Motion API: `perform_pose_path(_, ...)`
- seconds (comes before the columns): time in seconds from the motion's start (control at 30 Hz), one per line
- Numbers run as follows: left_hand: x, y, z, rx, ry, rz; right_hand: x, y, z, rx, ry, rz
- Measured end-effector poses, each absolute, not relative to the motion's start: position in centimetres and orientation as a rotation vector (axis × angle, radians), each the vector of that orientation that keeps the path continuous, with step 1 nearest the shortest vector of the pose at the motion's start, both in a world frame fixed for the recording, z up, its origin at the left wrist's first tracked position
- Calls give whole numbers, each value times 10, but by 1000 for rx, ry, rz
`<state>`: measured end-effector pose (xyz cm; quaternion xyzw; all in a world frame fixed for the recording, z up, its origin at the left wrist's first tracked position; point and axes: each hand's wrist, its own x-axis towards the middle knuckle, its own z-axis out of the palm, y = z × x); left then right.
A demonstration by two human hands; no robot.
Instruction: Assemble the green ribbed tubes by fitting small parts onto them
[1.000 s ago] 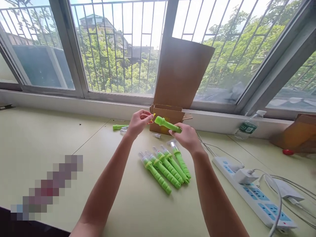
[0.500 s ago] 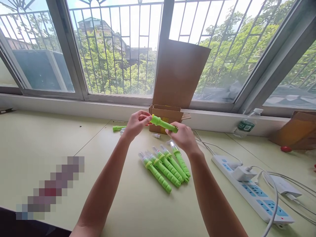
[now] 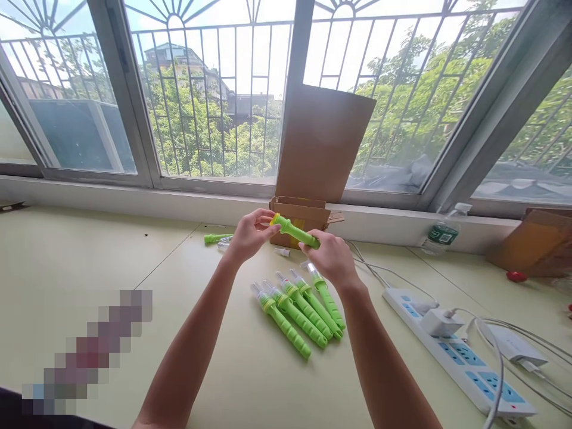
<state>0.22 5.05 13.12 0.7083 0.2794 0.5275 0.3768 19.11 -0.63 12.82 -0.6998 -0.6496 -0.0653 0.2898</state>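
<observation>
Both hands hold a green plastic handle (image 3: 292, 230) in the air, tilted down to the right. Closed around its lower end is my right hand (image 3: 331, 255). The fingers of my left hand (image 3: 252, 237) pinch the wider upper end, where a yellow ring (image 3: 274, 219) shows; they partly hide it. Below the hands, several finished-looking green sticks (image 3: 290, 310) with clear tips lie side by side on the table. Beyond my left wrist lie another green handle (image 3: 214, 238) and some clear plastic pieces (image 3: 224, 245). A small whitish piece (image 3: 282, 252) rests by the box.
An open cardboard box (image 3: 322, 143) stands against the window sill. To the right are a power strip (image 3: 451, 351) with chargers and cables, a plastic bottle (image 3: 442, 229), a small red object (image 3: 516, 276) and more cardboard (image 3: 531, 241). A pixelated patch covers the left front.
The view has tipped slightly upward, so the scene sits lower in the picture. My hands keep hold of the green handle, and its yellow ring shows more plainly.
</observation>
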Motion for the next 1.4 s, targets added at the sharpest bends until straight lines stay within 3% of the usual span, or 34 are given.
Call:
perform_pose_path(0.93,-5,48,137,1535,712,1304,187,-21,137,-1725,-1804,-317)
perform_pose_path(1.17,-10,47,139,1518,611,1157,188,-25,141,-1473,-1937,19)
perform_pose_path(1.4,-11,49,137,1578,587,1043,191,-26,141,-1492,-1992,87)
